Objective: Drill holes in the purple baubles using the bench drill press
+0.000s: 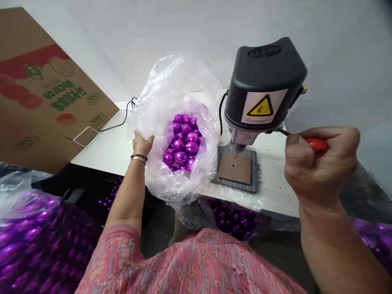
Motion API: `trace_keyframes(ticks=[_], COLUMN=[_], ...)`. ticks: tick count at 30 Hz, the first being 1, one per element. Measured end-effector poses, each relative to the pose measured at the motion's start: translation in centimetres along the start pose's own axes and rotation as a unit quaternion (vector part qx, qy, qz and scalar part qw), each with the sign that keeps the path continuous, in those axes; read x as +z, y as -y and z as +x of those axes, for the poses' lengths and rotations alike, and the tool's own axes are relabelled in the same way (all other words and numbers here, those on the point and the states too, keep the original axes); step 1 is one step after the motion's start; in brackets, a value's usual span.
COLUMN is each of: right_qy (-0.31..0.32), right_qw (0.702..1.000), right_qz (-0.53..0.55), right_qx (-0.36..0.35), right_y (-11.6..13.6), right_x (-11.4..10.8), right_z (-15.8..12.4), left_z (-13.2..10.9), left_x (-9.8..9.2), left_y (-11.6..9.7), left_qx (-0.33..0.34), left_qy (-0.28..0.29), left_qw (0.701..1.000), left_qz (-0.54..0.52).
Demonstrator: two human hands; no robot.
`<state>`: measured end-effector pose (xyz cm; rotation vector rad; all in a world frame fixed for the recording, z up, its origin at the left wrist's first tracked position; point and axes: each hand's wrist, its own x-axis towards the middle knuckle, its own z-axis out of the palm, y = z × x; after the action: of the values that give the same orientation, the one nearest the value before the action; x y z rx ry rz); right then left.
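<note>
In the head view, the right hand (321, 163) is clamped on a red-handled tool (317, 147) beside the bench drill (263, 85), while the left hand (142, 145) rests, fingers hidden, against the plastic bag (171, 85) of purple baubles (180, 147) at centre; a slip could tip them off the table (275, 171).

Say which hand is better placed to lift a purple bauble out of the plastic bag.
Left, probably: the left hand is at the edge of the plastic bag, right beside the purple baubles. The right hand grips a red-handled tool and sits farther off, beyond the bench drill.
</note>
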<state>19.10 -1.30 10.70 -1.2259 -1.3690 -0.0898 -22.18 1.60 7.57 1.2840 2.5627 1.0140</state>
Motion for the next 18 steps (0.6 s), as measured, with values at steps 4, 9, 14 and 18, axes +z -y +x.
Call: trace_keyframes(ticks=[4, 9, 14, 18], right_qy=[-0.008, -0.018, -0.005, -0.004], right_qw=[1.000, 0.999, 0.999, 0.998], right_qz=[0.006, -0.003, -0.006, -0.010], right_qx=[-0.009, -0.038, -0.045, -0.061], right_y=[-0.1, -0.8, -1.1, -1.0], right_x=[0.0, 0.1, -0.2, -0.2], right_z=[0.1, -0.1, -0.4, -0.6], left_z=[-8.1, -18.8, -19.4, -18.4], left_x=[-0.1, 6.7, 10.2, 9.4], left_y=[-2.3, -4.6, -3.2, -1.9], left_qx=[0.142, 0.270, 0.266, 0.303], left_qy=[-0.033, 0.176, 0.186, 0.230], left_qw=[0.989, 0.945, 0.935, 0.918], left_qz=[0.038, 0.055, 0.141, 0.113])
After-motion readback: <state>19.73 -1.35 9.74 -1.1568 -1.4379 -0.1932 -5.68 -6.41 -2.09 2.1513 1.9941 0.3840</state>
